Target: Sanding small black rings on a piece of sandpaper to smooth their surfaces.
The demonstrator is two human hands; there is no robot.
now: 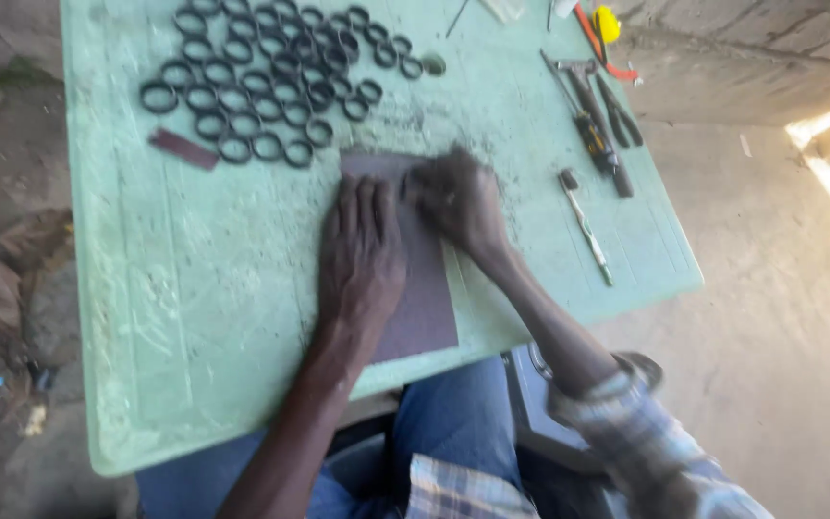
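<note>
Left hand (362,252) flat, fingers spread, pinning dark sandpaper sheet (422,298) at frame centre on pale green table (194,288). Right hand (458,197) blurred, curled against sheet's upper edge; contents of grip not discernible. Black rings (271,82) clustered upper left, hand tools (602,125) upper right.

Green table (194,317) with sandpaper sheet (425,298), black rings (271,77), tools (598,125).

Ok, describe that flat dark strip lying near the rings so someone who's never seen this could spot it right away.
Start at the pale green table and find the cluster of black rings at its far end. Just below the cluster's left edge lies the strip. Unlike the round, hollow rings, it is a flat, straight, reddish-brown rectangle lying at a slant.
</note>
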